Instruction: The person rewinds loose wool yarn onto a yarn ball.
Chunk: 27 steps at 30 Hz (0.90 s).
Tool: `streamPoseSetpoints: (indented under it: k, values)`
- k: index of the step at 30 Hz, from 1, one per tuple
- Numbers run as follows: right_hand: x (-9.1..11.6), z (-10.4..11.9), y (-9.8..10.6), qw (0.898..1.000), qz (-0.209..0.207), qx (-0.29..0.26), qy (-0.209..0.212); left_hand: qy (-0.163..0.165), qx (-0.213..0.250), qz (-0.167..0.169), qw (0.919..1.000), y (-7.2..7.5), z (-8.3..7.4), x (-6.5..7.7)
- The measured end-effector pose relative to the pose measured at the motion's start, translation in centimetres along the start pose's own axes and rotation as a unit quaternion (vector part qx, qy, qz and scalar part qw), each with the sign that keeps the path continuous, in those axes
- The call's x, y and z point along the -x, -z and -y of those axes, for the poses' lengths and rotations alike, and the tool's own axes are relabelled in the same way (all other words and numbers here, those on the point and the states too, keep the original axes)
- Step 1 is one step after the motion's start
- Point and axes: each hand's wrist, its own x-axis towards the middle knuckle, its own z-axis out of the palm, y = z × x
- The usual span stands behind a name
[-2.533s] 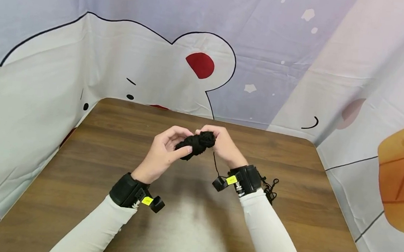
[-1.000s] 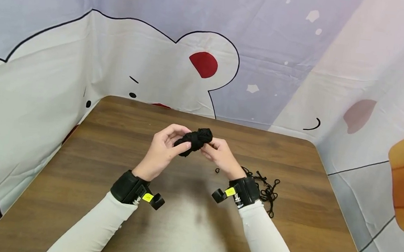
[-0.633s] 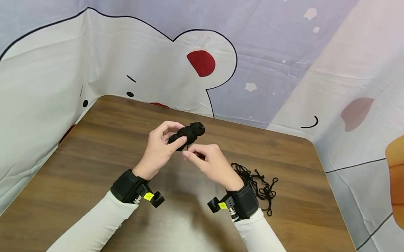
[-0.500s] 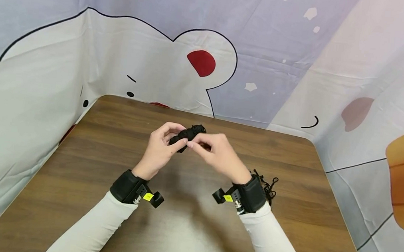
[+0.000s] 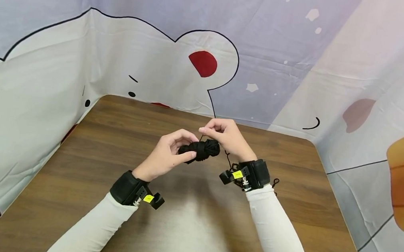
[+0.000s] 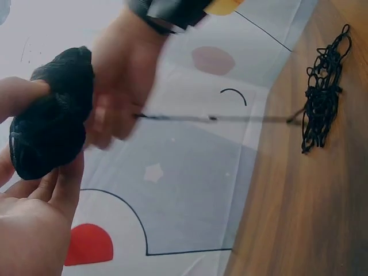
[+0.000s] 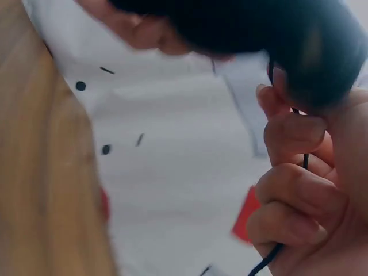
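My left hand (image 5: 168, 153) grips a black bundle of wound cord (image 5: 205, 149), thumb on the near side and fingers behind it. Above and right of the bundle, my right hand (image 5: 228, 136) pinches the cord's strand, which runs up from the bundle to the fingertips. In the right wrist view the strand (image 7: 306, 161) passes through the curled fingers. From there it trails down to a loose tangle of black cord (image 6: 322, 98) on the table, partly hidden behind the right wrist in the head view.
The brown wooden table (image 5: 122, 135) has rounded far corners. A printed cloth (image 5: 149, 65) with cartoon figures hangs behind it and along both sides. Each wrist wears a black strap with a small camera (image 5: 157, 201).
My right hand has moved from the near side of the bundle up and over to its far side, drawing the strand along. The left hand has shifted slightly right with the bundle.
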Motion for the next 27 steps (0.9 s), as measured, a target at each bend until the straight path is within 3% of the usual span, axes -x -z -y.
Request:
streamPoseSetpoints:
  k: [4,7,10,15,21,27]
  values:
    - [0.8,-2.7,-1.6,0.997,-0.020,-0.068,-0.041,-0.004,0.036,-0.032,0.9988,0.0,0.0,0.0]
    - [2.0,-3.6,-3.5,0.994,-0.030,-0.089,-0.048,-0.002,0.051,-0.071,0.9962,0.0,0.1,-0.1]
    - [3.2,-3.2,-5.2,0.996,-0.030,-0.082,-0.034,0.003,0.037,-0.114,0.9928,0.2,0.3,-0.3]
    - [4.2,-0.8,-6.3,1.000,-0.018,-0.001,0.022,0.029,0.006,-0.169,0.9852,0.6,0.7,-0.5]
    - [3.8,2.6,-4.5,0.995,-0.015,0.064,0.074,0.044,0.003,-0.167,0.9850,0.5,0.6,-0.5]
    - [2.3,4.8,-1.5,0.993,-0.044,0.068,0.090,0.046,0.020,-0.120,0.9915,0.3,0.3,-0.4]
